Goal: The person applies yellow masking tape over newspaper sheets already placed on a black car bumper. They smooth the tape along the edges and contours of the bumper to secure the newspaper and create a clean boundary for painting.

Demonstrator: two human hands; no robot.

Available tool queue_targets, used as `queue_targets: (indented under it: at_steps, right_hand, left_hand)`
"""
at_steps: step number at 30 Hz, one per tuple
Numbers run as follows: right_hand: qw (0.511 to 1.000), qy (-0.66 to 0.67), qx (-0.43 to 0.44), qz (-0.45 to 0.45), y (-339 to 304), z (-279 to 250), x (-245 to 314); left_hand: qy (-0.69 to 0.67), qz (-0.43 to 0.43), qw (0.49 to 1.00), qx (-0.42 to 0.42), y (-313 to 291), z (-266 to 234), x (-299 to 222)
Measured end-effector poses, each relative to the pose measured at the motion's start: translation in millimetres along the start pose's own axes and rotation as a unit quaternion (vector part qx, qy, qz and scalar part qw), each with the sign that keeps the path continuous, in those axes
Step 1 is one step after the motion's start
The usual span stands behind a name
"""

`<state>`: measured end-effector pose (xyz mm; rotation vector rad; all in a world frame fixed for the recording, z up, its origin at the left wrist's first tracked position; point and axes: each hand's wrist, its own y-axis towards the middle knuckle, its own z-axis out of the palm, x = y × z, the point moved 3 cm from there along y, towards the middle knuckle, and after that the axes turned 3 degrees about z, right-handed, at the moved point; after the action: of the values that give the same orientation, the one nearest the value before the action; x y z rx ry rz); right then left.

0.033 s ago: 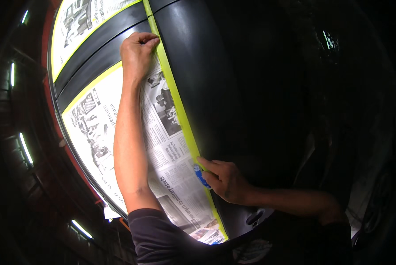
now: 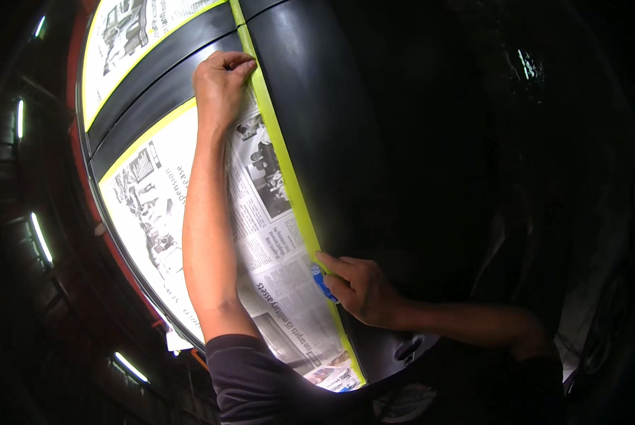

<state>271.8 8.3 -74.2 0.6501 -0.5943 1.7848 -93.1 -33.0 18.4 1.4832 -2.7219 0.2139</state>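
A long strip of yellow-green masking tape (image 2: 283, 161) runs along the lower edge of a car window covered by newspaper (image 2: 278, 265). My left hand (image 2: 220, 83) is at the upper part of this strip, thumb and fingers pinched together against its edge. Whatever lies between those fingertips is hidden. Lower down, my right hand (image 2: 363, 289) rests at the tape, its index fingertip touching the strip. Its thumb presses on a small blue object (image 2: 322, 281) with a pale round mark, lying over the edge of tape and paper. The kind of this blue object cannot be made out.
Dark body panels (image 2: 317, 92) lie right of the tape, with a door handle (image 2: 408, 349) near the bottom. A black pillar (image 2: 155, 74) separates a second papered window (image 2: 130, 42) at upper left. Lit tube lamps (image 2: 41, 239) hang in the dark at left.
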Motion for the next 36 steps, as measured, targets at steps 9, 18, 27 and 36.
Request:
queue_targets:
  at_steps: [9, 18, 27, 36]
  right_hand:
    - [0.998, -0.047, 0.043, -0.001, 1, 4, 0]
    - [0.999, -0.038, 0.036, -0.009, -2, 5, 2]
    - [0.996, -0.052, -0.018, -0.066, -9, 15, -10]
    - [0.997, -0.063, 0.022, -0.028, -48, 32, -9]
  left_hand:
    - [-0.001, -0.033, 0.999, -0.013, 0, 1, -6]
    - [0.027, -0.049, 0.998, -0.024, 8, 3, -7]
    - [0.125, 0.111, 0.986, 0.004, -1, 3, -6]
    - [0.111, 0.101, 0.988, 0.029, 4, 0, 2]
